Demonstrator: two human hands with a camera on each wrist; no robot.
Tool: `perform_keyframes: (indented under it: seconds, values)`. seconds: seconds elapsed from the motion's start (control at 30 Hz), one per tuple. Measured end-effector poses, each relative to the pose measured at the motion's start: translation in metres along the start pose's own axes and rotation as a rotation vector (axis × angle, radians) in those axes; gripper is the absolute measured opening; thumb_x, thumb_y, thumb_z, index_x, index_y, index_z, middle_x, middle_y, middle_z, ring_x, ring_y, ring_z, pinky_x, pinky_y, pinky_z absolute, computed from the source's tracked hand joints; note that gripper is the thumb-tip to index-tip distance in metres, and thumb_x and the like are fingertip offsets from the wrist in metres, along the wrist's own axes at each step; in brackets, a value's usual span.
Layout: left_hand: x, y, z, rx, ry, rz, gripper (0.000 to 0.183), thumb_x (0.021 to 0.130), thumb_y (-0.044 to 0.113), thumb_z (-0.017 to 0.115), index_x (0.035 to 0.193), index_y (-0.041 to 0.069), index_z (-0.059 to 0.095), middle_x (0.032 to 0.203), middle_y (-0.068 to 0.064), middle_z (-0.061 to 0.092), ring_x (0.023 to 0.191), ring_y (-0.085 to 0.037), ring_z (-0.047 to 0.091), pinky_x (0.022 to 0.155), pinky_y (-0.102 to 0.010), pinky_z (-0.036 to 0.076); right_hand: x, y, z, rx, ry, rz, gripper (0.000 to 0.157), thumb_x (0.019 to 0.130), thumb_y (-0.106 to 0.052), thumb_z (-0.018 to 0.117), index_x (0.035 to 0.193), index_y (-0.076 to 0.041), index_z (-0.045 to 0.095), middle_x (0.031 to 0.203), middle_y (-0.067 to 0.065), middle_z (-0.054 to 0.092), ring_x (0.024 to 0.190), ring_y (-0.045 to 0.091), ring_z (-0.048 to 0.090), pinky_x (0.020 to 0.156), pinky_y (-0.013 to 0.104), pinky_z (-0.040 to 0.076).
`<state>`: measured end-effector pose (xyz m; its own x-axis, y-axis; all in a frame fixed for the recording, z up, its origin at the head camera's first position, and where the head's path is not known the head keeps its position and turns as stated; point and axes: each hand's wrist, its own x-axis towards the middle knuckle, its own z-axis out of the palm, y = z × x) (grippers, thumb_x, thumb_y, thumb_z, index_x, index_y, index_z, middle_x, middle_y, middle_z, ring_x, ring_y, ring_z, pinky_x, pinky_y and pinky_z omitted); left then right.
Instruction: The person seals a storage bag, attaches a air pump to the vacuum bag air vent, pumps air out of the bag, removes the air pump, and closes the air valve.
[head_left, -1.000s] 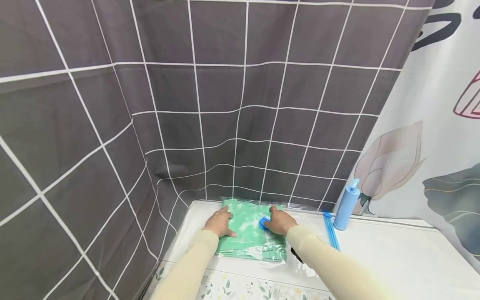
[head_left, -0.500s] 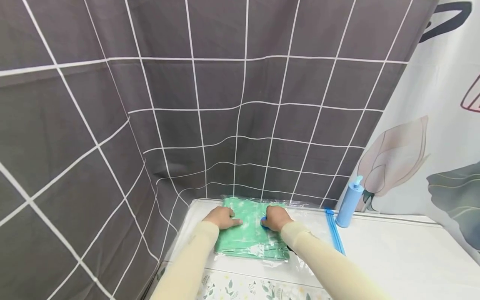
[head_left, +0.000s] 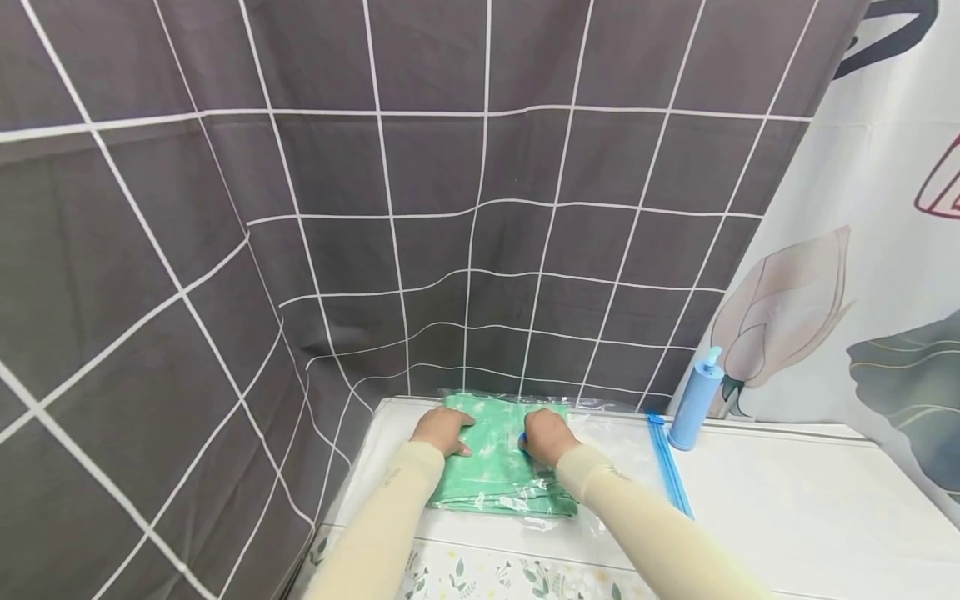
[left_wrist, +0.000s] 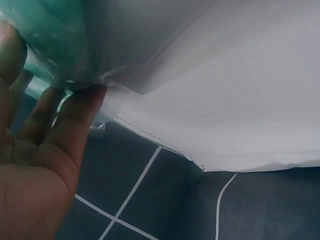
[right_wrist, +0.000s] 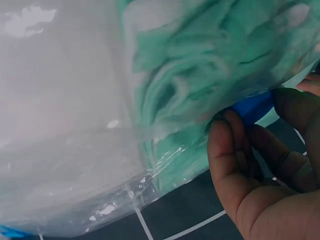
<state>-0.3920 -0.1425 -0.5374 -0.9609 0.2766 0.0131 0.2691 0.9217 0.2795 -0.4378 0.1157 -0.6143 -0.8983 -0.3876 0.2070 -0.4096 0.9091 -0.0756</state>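
On the white surface, a clear bag of folded green cloth is laid flat against the curtain.

Its long axis runs left-right, blue zipper strip rightward. The left hand is pressed flat on it; the right hand fingers are curled round the blue valve.

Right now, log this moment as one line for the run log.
left hand: presses flat on clear bag of green cloth | right hand: fingers curled on blue valve | blue bottle: upright, right of bag

Both hands, left hand, right hand, pressing green cloth in clear bag, blue bottle nearby
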Motion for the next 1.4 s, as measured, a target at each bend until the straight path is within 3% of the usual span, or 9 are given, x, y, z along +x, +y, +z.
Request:
perform_keyframes:
  seconds: [0.17,0.37,0.53,0.77,0.83,0.93,1.07,1.23,1.4]
  values:
    - [0.024,-0.017,0.034,0.061,0.067,0.019,0.072,0.067,0.042,0.097,0.137,0.028,0.083,0.138,-0.003,0.084,0.132,-0.041,0.077,0.116,-0.061,0.061,-0.005,0.005,-0.006,-0.012,0.019,-0.037,0.041,0.092,-0.025,0.09,0.068,-0.021,0.058,0.067,-0.001,0.066,0.064,0.015,0.061,0.067,0.042,0.066]
    - [0.047,-0.025,0.048,0.065,0.079,0.017,0.076,0.066,0.046,0.096,0.139,0.031,0.082,0.142,-0.001,0.083,0.133,-0.038,0.077,0.116,-0.054,0.063,-0.007,0.0,-0.03,-0.009,0.027,-0.04,0.031,0.091,-0.022,0.092,0.075,-0.013,0.067,0.074,0.004,0.069,0.072,0.022,0.066,0.07,0.044,0.067]
    - [0.043,-0.021,0.039,0.048,0.071,0.005,0.073,0.067,0.044,0.097,0.137,0.029,0.083,0.14,-0.002,0.083,0.132,-0.039,0.077,0.116,-0.056,0.062,-0.013,-0.015,-0.056,0.003,0.001,-0.104,0.023,0.089,-0.013,0.094,0.084,-0.008,0.072,0.078,0.006,0.071,0.076,0.024,0.066,0.07,0.048,0.066]
    - [0.004,0.018,-0.009,-0.015,0.026,-0.07,0.066,0.071,0.029,0.098,0.134,0.017,0.084,0.14,-0.011,0.083,0.135,-0.047,0.074,0.12,-0.062,0.058,-0.004,0.01,-0.023,0.119,0.016,-0.309,0.032,0.076,0.008,0.088,0.091,-0.02,0.081,0.091,-0.004,0.07,0.078,0.011,0.066,0.075,0.033,0.066]
    - [-0.005,0.028,-0.016,-0.019,0.013,-0.084,0.065,0.071,0.027,0.097,0.134,0.016,0.084,0.142,-0.012,0.082,0.137,-0.046,0.073,0.123,-0.061,0.057,-0.019,0.001,-0.048,0.179,-0.04,-0.337,0.039,0.076,0.014,0.086,0.098,-0.019,0.083,0.1,-0.003,0.075,0.089,0.015,0.074,0.085,0.036,0.07]
    - [0.004,0.018,0.001,0.016,0.012,-0.065,0.067,0.069,0.031,0.099,0.133,0.019,0.085,0.141,-0.009,0.083,0.134,-0.045,0.074,0.119,-0.059,0.06,-0.032,0.001,-0.058,0.287,-0.088,-0.356,0.05,0.079,0.015,0.081,0.112,-0.022,0.084,0.114,-0.002,0.079,0.106,0.02,0.078,0.098,0.042,0.069]
    - [0.016,0.001,0.017,0.052,0.029,-0.037,0.07,0.064,0.035,0.101,0.131,0.022,0.086,0.137,-0.007,0.084,0.128,-0.042,0.077,0.112,-0.058,0.064,-0.027,0.003,-0.043,0.263,-0.041,-0.244,0.034,0.095,-0.006,0.082,0.127,-0.019,0.08,0.122,0.007,0.079,0.112,0.026,0.077,0.098,0.047,0.068]
    - [0.005,0.016,-0.003,0.043,0.019,-0.054,0.068,0.066,0.033,0.1,0.131,0.018,0.086,0.137,-0.01,0.084,0.128,-0.042,0.077,0.112,-0.059,0.063,-0.014,0.0,-0.02,0.06,-0.074,0.045,0.039,0.102,-0.046,0.082,0.118,-0.011,0.078,0.101,0.008,0.079,0.087,0.025,0.076,0.075,0.048,0.069]
    - [0.0,0.023,-0.011,0.045,0.001,-0.074,0.067,0.067,0.03,0.099,0.132,0.016,0.085,0.138,-0.01,0.084,0.131,-0.042,0.077,0.114,-0.058,0.063,-0.018,-0.018,-0.026,-0.008,-0.126,-0.023,0.029,0.103,-0.018,0.077,0.127,-0.001,0.073,0.116,0.023,0.076,0.1,0.04,0.079,0.086,0.056,0.071]
